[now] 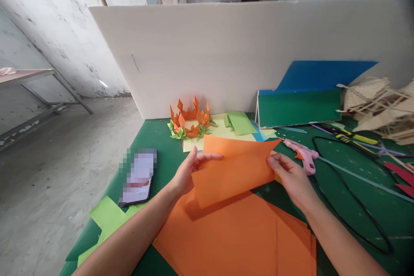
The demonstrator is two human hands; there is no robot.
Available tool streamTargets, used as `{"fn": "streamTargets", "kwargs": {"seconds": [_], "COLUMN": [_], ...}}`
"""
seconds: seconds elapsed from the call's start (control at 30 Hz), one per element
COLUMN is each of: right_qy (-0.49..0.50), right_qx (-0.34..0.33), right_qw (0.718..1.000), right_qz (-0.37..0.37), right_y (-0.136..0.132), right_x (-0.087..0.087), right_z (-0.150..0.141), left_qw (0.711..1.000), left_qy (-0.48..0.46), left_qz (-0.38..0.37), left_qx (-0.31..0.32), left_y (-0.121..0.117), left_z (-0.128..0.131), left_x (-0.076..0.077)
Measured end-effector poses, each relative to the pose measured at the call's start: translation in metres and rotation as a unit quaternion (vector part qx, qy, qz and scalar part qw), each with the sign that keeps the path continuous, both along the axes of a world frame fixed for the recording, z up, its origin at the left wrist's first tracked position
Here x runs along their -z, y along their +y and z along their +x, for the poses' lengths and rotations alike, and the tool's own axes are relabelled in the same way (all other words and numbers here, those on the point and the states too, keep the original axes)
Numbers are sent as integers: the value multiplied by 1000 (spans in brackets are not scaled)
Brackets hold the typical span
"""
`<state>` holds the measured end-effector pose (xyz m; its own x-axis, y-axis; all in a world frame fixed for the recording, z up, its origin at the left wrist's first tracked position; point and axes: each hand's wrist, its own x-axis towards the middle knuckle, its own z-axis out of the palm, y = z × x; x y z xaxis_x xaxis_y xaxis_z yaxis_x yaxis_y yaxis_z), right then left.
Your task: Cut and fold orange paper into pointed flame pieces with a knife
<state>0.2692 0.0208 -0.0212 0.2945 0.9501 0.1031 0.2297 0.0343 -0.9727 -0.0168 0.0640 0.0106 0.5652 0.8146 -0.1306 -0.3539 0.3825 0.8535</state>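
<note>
Between my hands an orange sheet of paper (pixel 237 170) is lifted above the table, bent over and tilted. My left hand (pixel 190 168) grips its left edge, with a finger stretched along the surface. At the right edge, my right hand (pixel 287 172) pinches the paper between thumb and fingers. Beneath lies a stack of larger orange paper (pixel 239 241), partly shaded by the held sheet. Farther back stands an orange folded-paper crown (pixel 190 118) with green paper leaves around its base.
A phone (pixel 139 177) and green paper (pixel 108 217) lie at left. A pink glue gun (pixel 302 155) with a black cord is right of my right hand. Behind are a green folded board (pixel 299 108), wooden sticks (pixel 384 103) and a white partition (pixel 194 51).
</note>
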Motion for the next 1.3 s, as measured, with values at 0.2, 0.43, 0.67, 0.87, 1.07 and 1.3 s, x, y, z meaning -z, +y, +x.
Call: {"fn": "streamTargets", "kwargs": {"seconds": [0.2,0.43,0.67,0.87,1.07,1.3], "right_qy": [15,-75,-101,75,279,286], "right_qx": [52,-37,-56,-18,-160,-152], "right_qw": [998,996,993,996,943,932], "right_qz": [21,-19,-15,47,-90,-163], "right_y": [0,-6,-15,-3,-12,-24], "right_x": [-7,-15,-21,-16,-15,-22], "right_z": [6,2,-13,-2,-20,-43], "left_qw": [996,973,911,979,988,980], "left_qy": [1,190,352,192,70,154], "left_qz": [-8,118,201,56,-17,53], "left_qx": [-86,-62,80,-49,-136,-116], "left_y": [7,6,-14,-8,-13,-19], "left_z": [3,-2,10,15,23,27], "left_x": [3,-16,-9,-2,-3,8]}}
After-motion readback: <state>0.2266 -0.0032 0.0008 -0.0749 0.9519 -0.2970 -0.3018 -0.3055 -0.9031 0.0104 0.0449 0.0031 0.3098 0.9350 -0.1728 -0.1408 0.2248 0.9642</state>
